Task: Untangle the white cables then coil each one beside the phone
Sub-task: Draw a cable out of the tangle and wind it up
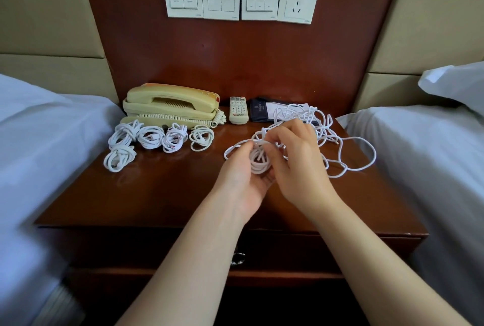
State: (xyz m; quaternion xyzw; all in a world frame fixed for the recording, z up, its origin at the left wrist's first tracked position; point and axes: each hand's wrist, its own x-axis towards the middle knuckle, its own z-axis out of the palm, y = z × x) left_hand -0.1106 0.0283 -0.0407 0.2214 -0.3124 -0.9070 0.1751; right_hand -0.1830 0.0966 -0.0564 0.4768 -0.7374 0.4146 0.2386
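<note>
On the nightstand (170, 194), the phone (170, 105) sits far left, coiled cables (152, 137) just before it, the remote (238, 110) to its right, loose cables (311, 111) far right.

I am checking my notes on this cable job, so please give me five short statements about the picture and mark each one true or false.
1. Several coiled cables lie in front of the phone. True.
2. The left hand holds a small coil of white cable. True.
3. The remote lies left of the phone. False: it lies to the phone's right.
4. Every cable is already coiled. False: a loose tangle lies on the right side of the nightstand.
5. A plug sits in the wall socket. False: the socket is empty.
</note>
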